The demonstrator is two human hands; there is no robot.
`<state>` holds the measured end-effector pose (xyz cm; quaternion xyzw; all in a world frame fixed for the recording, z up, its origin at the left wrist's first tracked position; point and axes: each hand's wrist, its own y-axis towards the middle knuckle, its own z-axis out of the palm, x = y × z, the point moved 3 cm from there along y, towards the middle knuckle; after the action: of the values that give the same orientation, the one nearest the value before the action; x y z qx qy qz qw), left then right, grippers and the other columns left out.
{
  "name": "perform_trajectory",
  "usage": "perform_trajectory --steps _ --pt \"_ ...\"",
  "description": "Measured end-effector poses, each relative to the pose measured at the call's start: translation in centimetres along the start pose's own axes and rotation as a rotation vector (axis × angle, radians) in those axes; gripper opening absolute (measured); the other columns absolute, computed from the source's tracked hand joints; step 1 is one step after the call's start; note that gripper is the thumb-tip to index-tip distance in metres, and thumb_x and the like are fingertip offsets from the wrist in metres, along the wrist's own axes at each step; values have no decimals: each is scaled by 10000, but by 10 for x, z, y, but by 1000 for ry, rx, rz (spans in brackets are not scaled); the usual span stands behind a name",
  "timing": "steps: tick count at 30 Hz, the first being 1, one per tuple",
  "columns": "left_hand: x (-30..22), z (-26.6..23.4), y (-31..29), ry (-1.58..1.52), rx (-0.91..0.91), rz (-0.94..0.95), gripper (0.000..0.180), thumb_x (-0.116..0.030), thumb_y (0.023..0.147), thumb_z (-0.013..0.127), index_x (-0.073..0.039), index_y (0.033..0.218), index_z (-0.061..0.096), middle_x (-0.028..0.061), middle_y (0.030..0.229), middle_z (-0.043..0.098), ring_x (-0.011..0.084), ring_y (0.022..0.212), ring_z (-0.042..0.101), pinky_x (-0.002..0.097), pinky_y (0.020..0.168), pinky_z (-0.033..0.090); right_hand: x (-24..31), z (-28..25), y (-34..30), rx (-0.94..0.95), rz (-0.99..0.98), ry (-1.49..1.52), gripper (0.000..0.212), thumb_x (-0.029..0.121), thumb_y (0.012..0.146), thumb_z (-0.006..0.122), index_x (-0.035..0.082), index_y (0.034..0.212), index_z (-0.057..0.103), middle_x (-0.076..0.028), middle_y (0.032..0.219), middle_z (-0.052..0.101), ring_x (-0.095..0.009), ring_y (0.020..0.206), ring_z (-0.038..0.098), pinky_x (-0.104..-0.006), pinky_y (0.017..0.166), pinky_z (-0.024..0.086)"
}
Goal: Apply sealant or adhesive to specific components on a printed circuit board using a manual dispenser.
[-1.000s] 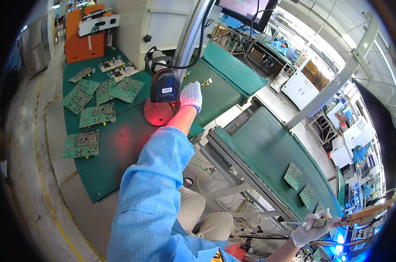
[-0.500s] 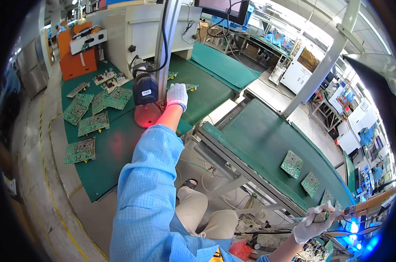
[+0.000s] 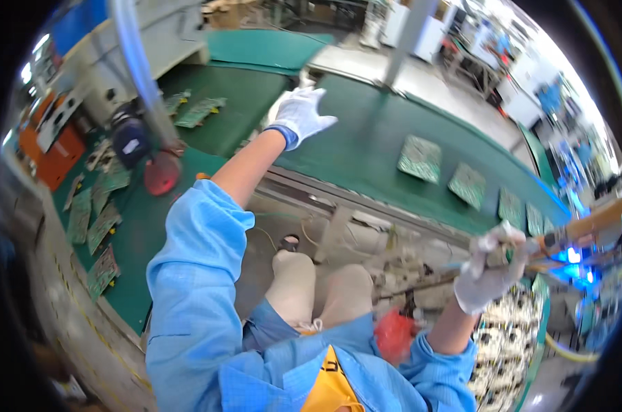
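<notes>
Along the green belt, circuit boards lie spaced, presumably against knocking; the left hand spreads empty over it, the right hand curls, its contents too blurred to tell.

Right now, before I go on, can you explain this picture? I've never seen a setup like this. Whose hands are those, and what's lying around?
No machine does the handling: these are a person's own hands in white gloves. A wide fisheye camera on the person's head looks down, so straight edges bend near the rim. The left hand is open by the left end of a long green surface, with nothing visible in it. The right hand has curled fingers; what is in its grip, if anything, is too unclear to name. Green circuit boards lie in a row on that surface, and more boards lie on the green table at the left.
</notes>
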<state>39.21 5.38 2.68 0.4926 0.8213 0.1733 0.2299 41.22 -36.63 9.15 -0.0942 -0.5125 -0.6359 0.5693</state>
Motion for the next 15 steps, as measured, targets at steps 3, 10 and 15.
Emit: perform_trajectory --steps 3,10,15 --pt "-122 7 -11 -98 175 269 828 -595 696 646 -85 1324 471 177 1373 423 323 1273 396 418 1023 377 0 5 1 2 -32 -59 465 454 983 394 29 983 580 -67 673 522 -69 330 304 -198 382 241" --pt "-228 54 -21 -56 305 380 690 -580 791 574 -88 1270 496 180 1111 580 305 1020 579 439 824 480 2 -8 -7 -243 -9 -190 469 465 982 390 32 989 571 -85 692 536 -88 363 326 -195 360 246" --pt "-208 53 -21 -234 164 356 418 -373 870 557 -39 1121 547 170 798 653 314 722 656 417 672 520 17 4 -12 -99 -47 -72 497 427 1006 324 -17 1010 547 -102 645 532 -65 332 349 -162 275 263"
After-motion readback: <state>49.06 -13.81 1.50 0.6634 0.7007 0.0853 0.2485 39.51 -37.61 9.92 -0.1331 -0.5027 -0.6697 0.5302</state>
